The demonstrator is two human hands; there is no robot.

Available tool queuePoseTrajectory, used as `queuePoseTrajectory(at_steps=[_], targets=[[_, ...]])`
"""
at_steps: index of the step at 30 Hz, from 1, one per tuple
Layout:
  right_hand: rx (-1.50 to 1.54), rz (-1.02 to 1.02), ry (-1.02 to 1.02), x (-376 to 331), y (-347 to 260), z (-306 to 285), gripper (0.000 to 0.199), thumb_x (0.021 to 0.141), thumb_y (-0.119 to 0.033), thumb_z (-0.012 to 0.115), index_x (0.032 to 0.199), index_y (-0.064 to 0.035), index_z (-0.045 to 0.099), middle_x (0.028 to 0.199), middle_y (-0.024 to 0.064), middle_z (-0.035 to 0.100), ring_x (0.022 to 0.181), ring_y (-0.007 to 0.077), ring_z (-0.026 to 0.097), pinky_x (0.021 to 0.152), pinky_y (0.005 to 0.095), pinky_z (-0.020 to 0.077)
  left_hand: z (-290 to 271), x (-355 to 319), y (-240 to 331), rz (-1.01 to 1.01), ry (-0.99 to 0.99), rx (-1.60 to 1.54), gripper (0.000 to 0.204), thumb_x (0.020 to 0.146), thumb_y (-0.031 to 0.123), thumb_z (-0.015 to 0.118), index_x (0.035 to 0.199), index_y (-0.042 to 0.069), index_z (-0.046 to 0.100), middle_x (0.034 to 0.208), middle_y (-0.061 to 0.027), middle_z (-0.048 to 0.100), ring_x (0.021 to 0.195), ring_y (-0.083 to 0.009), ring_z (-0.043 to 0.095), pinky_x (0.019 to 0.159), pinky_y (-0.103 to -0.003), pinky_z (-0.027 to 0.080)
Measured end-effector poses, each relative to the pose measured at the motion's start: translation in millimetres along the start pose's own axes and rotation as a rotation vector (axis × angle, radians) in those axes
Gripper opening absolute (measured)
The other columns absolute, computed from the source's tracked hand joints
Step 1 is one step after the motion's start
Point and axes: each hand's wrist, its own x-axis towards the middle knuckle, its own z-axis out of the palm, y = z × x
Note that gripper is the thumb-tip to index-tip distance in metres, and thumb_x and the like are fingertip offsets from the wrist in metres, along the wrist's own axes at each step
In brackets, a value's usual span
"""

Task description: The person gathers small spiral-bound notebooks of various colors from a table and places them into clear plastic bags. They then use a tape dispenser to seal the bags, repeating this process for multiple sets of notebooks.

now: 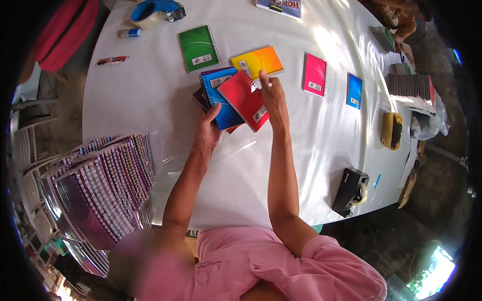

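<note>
My left hand (207, 131) grips a small fanned stack of spiral notebooks from below, with a blue notebook (221, 98) and a dark purple one showing. A red notebook (246, 99) lies tilted on top of the stack, and my right hand (273, 98) pinches it at its upper right edge. Just behind the stack an orange-yellow notebook (258, 61) lies on the white table (150, 95), its near edge touching my right fingertips.
A green notebook (199, 47), a pink one (315, 74) and a small blue one (354, 91) lie apart on the table. A big fanned pile of spiral notebooks (100, 185) sits at the left. Tape dispensers (350, 191) (153, 12), a pen (112, 60) and more notebook stacks (411, 90) are around.
</note>
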Motion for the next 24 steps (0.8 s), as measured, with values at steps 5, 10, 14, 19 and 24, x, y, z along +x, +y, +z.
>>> queuePoseTrajectory(at_steps=[5,10,14,19,24], targets=[[-0.188,-0.140,0.112,-43,-11,8,0.052,0.082,-0.041,0.070,0.091,0.0036,0.046,0.078,0.0235,0.064,0.077,0.0353,0.067,0.068,0.0395,0.0513,-9,0,-2,-0.036,-0.068,0.046,0.060,0.078,0.018,0.073,0.128,0.004,0.045,0.117,-0.0065,0.058,0.106,-0.0172,0.059,0.091,-0.033,0.048],[-0.376,-0.164,0.232,-6,-5,2,0.054,0.079,-0.041,0.074,0.088,0.0038,0.046,0.080,0.0196,0.058,0.071,0.0354,0.058,0.067,0.0404,0.0483,-21,-4,17,-0.031,-0.050,0.163,0.056,0.076,0.013,0.069,0.127,0.004,0.047,0.114,-0.0073,0.060,0.104,-0.0176,0.060,0.089,-0.033,0.049],[-0.722,-0.473,0.746,68,28,21,0.047,0.073,-0.027,0.079,0.090,0.0036,0.047,0.081,0.0173,0.057,0.074,0.0336,0.057,0.069,0.0388,0.0479,-28,-2,22,-0.048,-0.085,0.114,0.056,0.079,0.014,0.065,0.129,0.003,0.045,0.117,-0.0097,0.060,0.104,-0.0201,0.061,0.091,-0.035,0.049],[-0.138,-0.581,0.169,102,-12,-27,0.044,0.068,-0.010,0.079,0.103,-0.0019,0.053,0.077,0.0101,0.058,0.072,0.0203,0.056,0.068,0.0323,0.0480,-37,-3,29,-0.090,-0.089,0.007,0.061,0.079,0.020,0.071,0.130,0.002,0.043,0.118,-0.0098,0.058,0.108,-0.0199,0.059,0.092,-0.034,0.048],[-0.440,-1.291,-0.773,41,-183,-83,0.025,0.076,0.006,0.063,0.098,-0.0038,0.062,0.088,0.0048,0.067,0.086,0.0168,0.063,0.075,0.0289,0.0514,-46,-7,34,-0.136,-0.131,0.050,0.071,0.077,0.027,0.075,0.133,0.002,0.041,0.126,-0.0098,0.054,0.115,-0.0198,0.055,0.096,-0.035,0.046]])
